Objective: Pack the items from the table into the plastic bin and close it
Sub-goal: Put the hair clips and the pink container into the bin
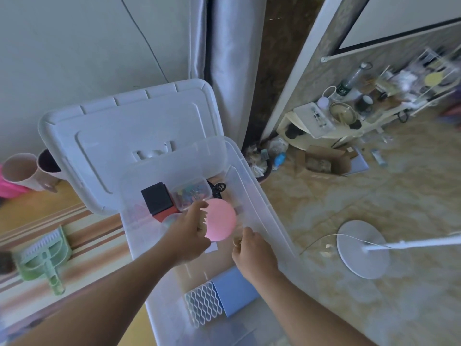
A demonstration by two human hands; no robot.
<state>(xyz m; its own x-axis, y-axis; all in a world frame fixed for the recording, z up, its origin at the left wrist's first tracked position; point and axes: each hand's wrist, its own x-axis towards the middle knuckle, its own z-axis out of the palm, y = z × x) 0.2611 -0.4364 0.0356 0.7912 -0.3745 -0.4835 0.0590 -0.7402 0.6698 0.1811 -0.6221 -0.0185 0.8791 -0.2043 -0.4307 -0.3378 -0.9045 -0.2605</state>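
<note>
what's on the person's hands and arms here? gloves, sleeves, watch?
Nothing worn. Left hand and right hand are bare, no gloves. Both forearms are bare to the frame edge: no sleeves, watch or bands in view.

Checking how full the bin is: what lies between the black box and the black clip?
In the head view, a clear small case of colourful clips sits between the black box and black clip.
</note>
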